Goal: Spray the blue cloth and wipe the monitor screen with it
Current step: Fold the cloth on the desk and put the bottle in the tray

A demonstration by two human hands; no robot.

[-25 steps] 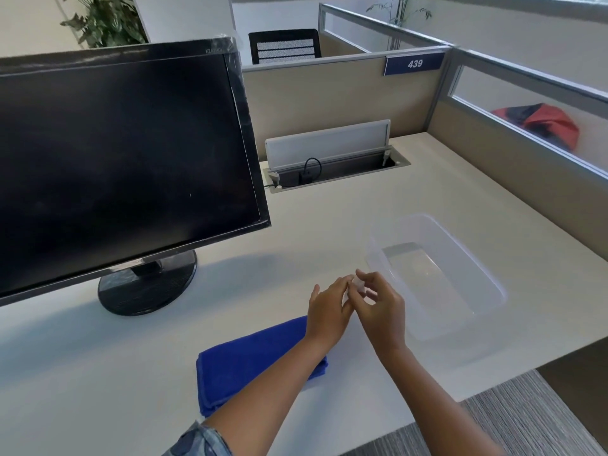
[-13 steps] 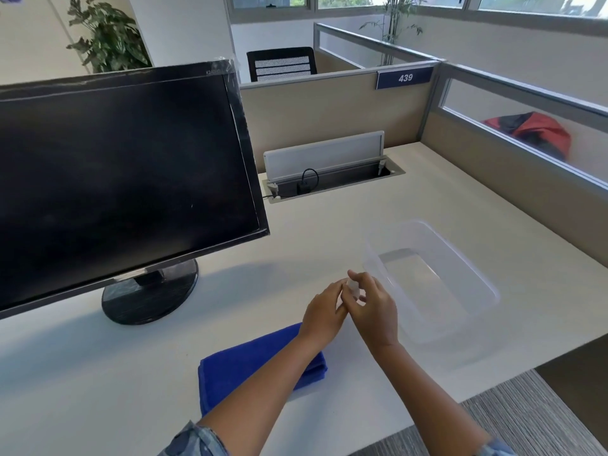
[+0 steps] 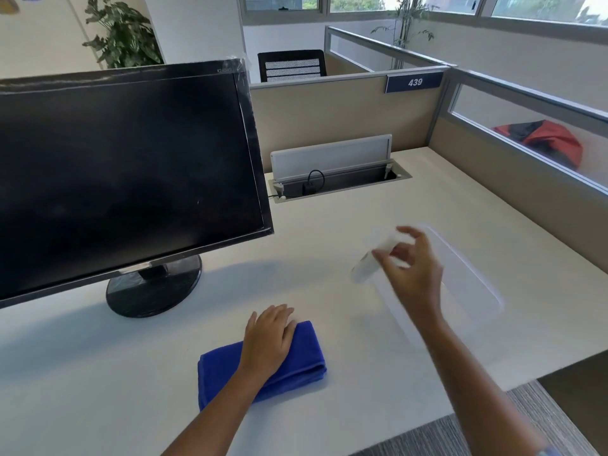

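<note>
A folded blue cloth (image 3: 296, 366) lies on the white desk near its front edge. My left hand (image 3: 268, 337) rests flat on the cloth's upper part, fingers together. My right hand (image 3: 413, 268) is raised above the desk to the right, holding a small clear spray bottle (image 3: 370, 263) that looks blurred and tilted, its lower end toward the left. The black monitor (image 3: 125, 172) stands at the left on a round base (image 3: 154, 287), its screen dark.
A clear plastic tub (image 3: 473, 284) sits on the desk under and right of my right hand. An open cable tray (image 3: 335, 182) with a plug is set into the desk at the back. Cubicle partitions close the back and right sides.
My hands, joined at the bottle before, have separated. My left hand dropped onto the blue cloth. My right hand lifted the bottle up and to the right.
</note>
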